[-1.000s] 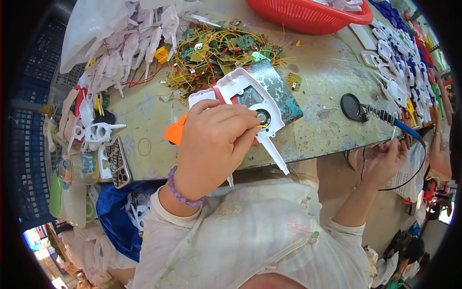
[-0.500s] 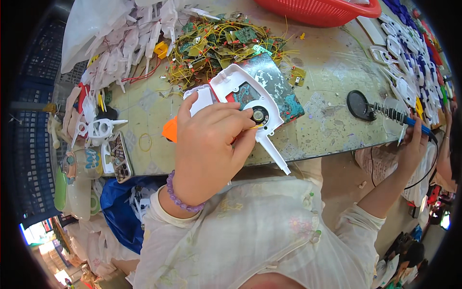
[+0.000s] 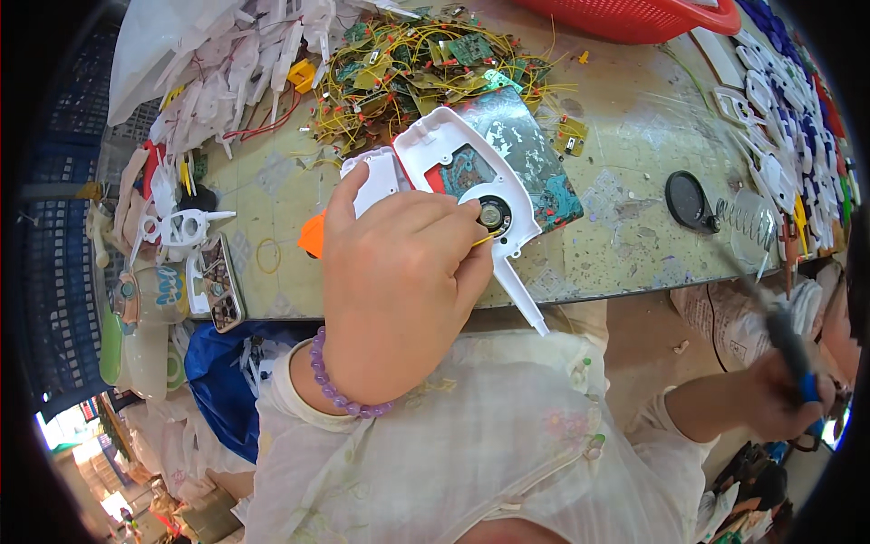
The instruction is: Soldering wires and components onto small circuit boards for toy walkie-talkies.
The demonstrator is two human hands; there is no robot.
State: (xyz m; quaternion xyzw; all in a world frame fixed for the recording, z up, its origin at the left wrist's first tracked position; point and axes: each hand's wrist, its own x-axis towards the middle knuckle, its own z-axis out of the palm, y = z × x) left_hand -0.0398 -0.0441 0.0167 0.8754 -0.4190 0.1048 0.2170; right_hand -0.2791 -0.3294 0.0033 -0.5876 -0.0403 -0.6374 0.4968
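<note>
My left hand (image 3: pixel 390 281), with a purple bead bracelet at its wrist, is closed at the fingertips by a round black speaker (image 3: pixel 494 216). The speaker sits in a white plastic housing (image 3: pixel 512 172) with a long narrow spike. A bit of yellow wire (image 3: pixel 483 239) shows at the pinch; the palm side is hidden. Under the housing lies a worn metallic plate (image 3: pixel 555 186), and an orange-tipped white part (image 3: pixel 311 236) pokes out beside the hand. Off the table's right side, my right hand (image 3: pixel 784 399), blurred, grips a soldering iron (image 3: pixel 779 331) pointing up and left.
A heap of circuit boards with yellow wires (image 3: pixel 408 82) lies behind the housing. White plastic parts pile up at far left (image 3: pixel 254 63) and right (image 3: pixel 770 163). A red basket (image 3: pixel 634 23) stands at the back. The iron's coil stand (image 3: pixel 743 218) and black dish (image 3: pixel 686 201) are at right.
My right hand has drawn the soldering iron out of the coil stand, moving down toward me. My left hand keeps its pinch by the speaker; the view has shifted slightly.
</note>
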